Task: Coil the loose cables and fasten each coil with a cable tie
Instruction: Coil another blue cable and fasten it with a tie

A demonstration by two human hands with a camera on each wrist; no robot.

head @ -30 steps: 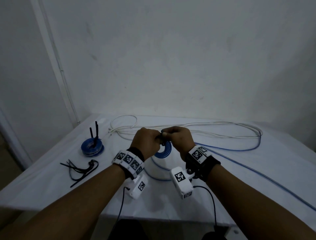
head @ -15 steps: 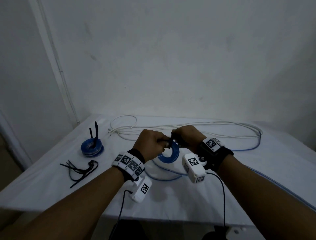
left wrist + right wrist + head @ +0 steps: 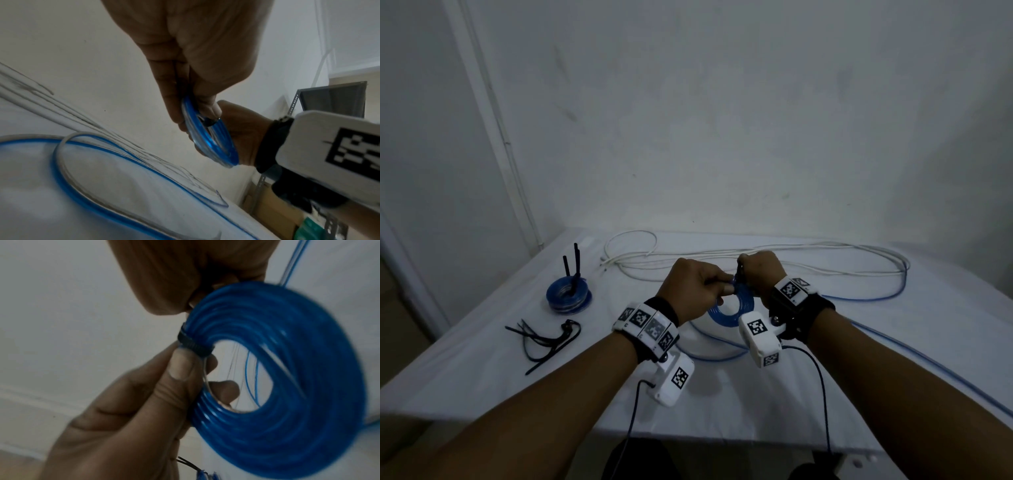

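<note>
A blue cable coil (image 3: 736, 306) hangs above the white table (image 3: 482, 370), held between both hands. My left hand (image 3: 719, 289) pinches the coil's rim with thumb and fingers; the left wrist view shows the coil (image 3: 211, 139) edge-on below its fingertips. A black cable tie (image 3: 194, 345) is cinched round the coil just above the left thumb (image 3: 180, 365). My right hand (image 3: 748, 277) grips the tie's tail at the coil's top; its fingertips are hidden. The coil (image 3: 287, 378) is blurred in the right wrist view. Blue cable (image 3: 893, 363) trails off right.
A tied blue coil (image 3: 568, 296) with two tie tails sticking up sits far left. Spare black cable ties (image 3: 544, 337) lie near it. Loose white cable (image 3: 774, 253) sprawls along the back by the wall. A metal shelf (image 3: 329, 100) stands beyond the table.
My right hand has drawn up and to the right with the tie's tail, and the coil has turned, showing more of its face. The left hand has kept its pinch.
</note>
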